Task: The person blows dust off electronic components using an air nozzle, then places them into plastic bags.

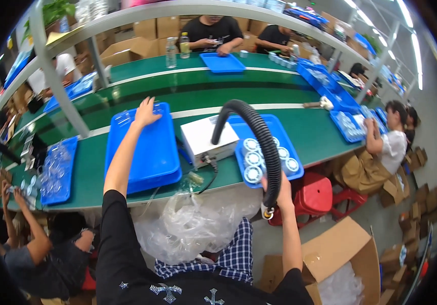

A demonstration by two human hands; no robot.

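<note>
My left hand [147, 113] is stretched over the far part of a blue tray [142, 152], its fingers apart. Beside its fingertips lie clear plastic pieces [123, 118], close to the tray's far edge; more show just right of the hand. My right hand [283, 192] is at the near edge of a second blue tray [290, 137], partly covered by a curved black corrugated hose [264, 137]. Several round white-and-blue parts [252, 159] stand in that tray. The right fingers are mostly hidden behind the hose, so their grip does not show.
A white box-shaped device [208, 141] stands between the trays. Crumpled clear plastic bags [188, 226] fill my lap. At left is a blue tray [68, 188] of clear pieces. A red stool [314, 194] and an open carton [338, 249] stand right. Co-workers sit around the green table [193, 96].
</note>
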